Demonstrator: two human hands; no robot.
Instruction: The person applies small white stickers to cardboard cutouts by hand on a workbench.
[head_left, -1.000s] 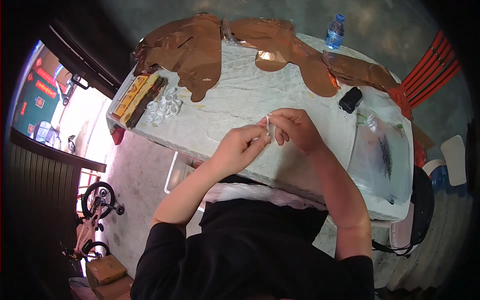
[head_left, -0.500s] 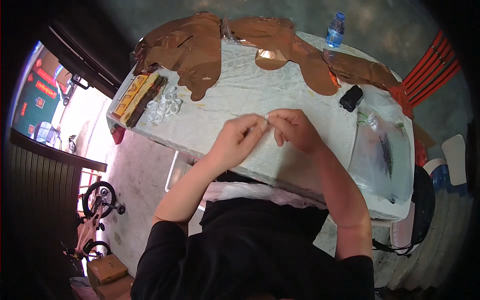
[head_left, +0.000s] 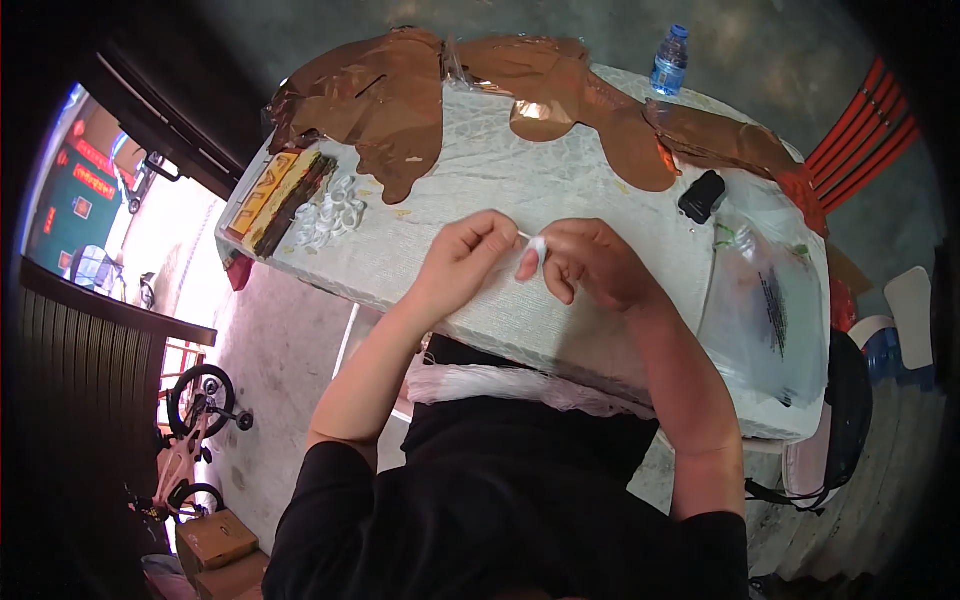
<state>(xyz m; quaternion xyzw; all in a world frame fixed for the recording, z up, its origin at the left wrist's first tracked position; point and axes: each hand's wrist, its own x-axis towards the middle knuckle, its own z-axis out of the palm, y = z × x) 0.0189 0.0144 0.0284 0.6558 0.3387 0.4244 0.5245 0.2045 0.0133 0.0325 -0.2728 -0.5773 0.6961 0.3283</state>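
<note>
Head view: the left hand [head_left: 462,265] pinches a white strand [head_left: 524,236] between thumb and forefinger; the right hand [head_left: 605,262], fingers curled, holds its wider part, above the table [head_left: 480,180]. The step in hand appears to be fingertip shaping of the strand; the next move calls for light, even tension. Fingers hide the strand's ends; any knot is too small to confirm.

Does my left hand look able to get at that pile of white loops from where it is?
Probably yes: between the left hand and the white loops, nothing stands on the tablecloth. Its fingers are pinching a white strand, though, so they may need freeing first.
</note>
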